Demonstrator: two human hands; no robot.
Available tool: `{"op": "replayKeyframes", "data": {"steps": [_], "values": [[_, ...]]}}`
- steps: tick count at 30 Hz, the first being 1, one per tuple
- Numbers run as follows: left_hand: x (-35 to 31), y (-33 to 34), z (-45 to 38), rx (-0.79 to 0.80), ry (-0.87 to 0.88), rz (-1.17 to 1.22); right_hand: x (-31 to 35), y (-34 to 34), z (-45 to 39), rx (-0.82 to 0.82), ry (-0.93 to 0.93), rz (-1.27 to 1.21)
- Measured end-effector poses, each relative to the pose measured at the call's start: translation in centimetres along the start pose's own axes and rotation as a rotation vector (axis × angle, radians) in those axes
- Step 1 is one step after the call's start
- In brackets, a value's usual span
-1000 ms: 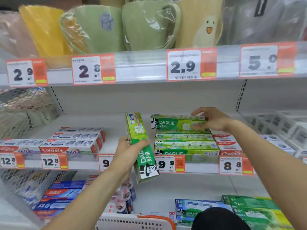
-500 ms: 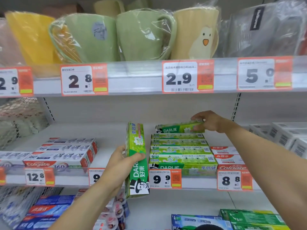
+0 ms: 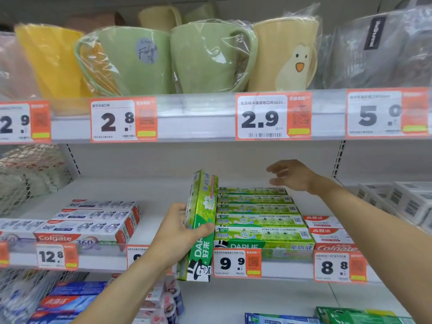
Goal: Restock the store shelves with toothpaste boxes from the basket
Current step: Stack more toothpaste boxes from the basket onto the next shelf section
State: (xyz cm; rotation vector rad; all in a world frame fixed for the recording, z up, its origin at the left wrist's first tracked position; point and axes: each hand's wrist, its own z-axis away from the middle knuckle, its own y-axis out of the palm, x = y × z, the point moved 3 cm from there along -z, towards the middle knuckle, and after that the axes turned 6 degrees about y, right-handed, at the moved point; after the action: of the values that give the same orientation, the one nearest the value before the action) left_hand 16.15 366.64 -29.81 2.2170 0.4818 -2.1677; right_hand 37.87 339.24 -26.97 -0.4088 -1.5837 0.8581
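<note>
My left hand (image 3: 177, 232) grips a green Darlie toothpaste box (image 3: 201, 220), held upright in front of the middle shelf (image 3: 163, 190). Just right of it lie several green Darlie boxes (image 3: 259, 218) flat in a row running back on that shelf. My right hand (image 3: 292, 175) hovers above the rear of this row with fingers spread and relaxed, holding nothing. The basket is out of view.
White Colgate boxes (image 3: 93, 223) sit left on the same shelf, red-and-white ones (image 3: 327, 230) right. Price tags (image 3: 236, 263) line the shelf edge. Wrapped mugs (image 3: 205, 57) fill the shelf above. More toothpaste (image 3: 65, 300) lies on the shelf below.
My right hand has let go of the Darlie box it was setting at the back of the row and lifted off it. The left hand keeps its box upright.
</note>
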Motion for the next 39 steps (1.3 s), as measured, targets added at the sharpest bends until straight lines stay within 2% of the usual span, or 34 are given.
{"op": "replayKeyframes", "data": {"steps": [1, 3, 5, 6, 9, 10, 12, 15, 17, 19, 23, 29, 32, 34, 36, 39], "values": [[-0.5, -0.1, -0.3, 0.027, 0.029, -0.035, 1.4, 0.1, 0.9, -0.014, -0.071, -0.077], [-1.7, -0.2, -1.2, 0.114, 0.111, -0.178, 4.3, 0.7, 3.3, 0.159, -0.181, -0.230], [-3.0, 0.1, -1.8, 0.244, 0.173, -0.339, 6.5, 1.6, 5.7, 0.367, -0.235, -0.213], [-3.6, 0.4, -2.0, 0.297, 0.194, -0.393, 7.1, 2.1, 6.6, 0.413, -0.256, -0.158], [-5.3, 1.1, -2.6, 0.340, 0.312, -0.511, 7.7, 2.5, 7.6, 0.329, -0.305, -0.070], [-5.7, 1.1, -3.0, 0.300, 0.360, -0.564, 7.6, 2.1, 7.7, 0.269, -0.316, -0.092], [-6.1, 0.5, -3.8, 0.109, 0.446, -0.671, 6.7, 0.6, 7.6, 0.129, -0.330, -0.109], [-5.3, -0.3, -4.4, -0.260, 0.553, -0.532, 3.5, -1.5, 6.0, -0.092, -0.259, -0.126], [-3.8, -0.1, -5.0, -0.335, 0.499, -0.400, 1.1, -1.6, 4.5, -0.162, -0.183, -0.230], [-1.8, 1.0, -6.1, -0.270, 0.362, -0.321, -1.1, -0.7, 3.0, -0.175, -0.125, -0.263], [0.6, 3.2, -8.0, -0.130, 0.133, -0.284, -2.8, 1.0, 1.4, -0.080, -0.048, -0.254], [0.9, 4.5, -10.5, -0.091, 0.122, -0.254, -3.2, 0.2, 0.9, 0.037, 0.033, -0.150], [1.0, 5.6, -11.3, -0.016, 0.073, -0.173, -3.6, -0.4, 1.2, -0.052, 0.135, -0.180], [1.4, 6.1, -11.7, 0.021, 0.044, -0.106, -3.7, -0.3, 1.5, -0.048, 0.142, -0.208], [2.0, 6.6, -11.8, 0.046, 0.042, -0.072, -3.6, 0.0, 1.8, -0.055, 0.104, -0.084], [2.6, 6.8, -11.8, 0.031, 0.099, -0.155, -3.4, 0.3, 2.0, -0.085, 0.079, 0.062]]}}
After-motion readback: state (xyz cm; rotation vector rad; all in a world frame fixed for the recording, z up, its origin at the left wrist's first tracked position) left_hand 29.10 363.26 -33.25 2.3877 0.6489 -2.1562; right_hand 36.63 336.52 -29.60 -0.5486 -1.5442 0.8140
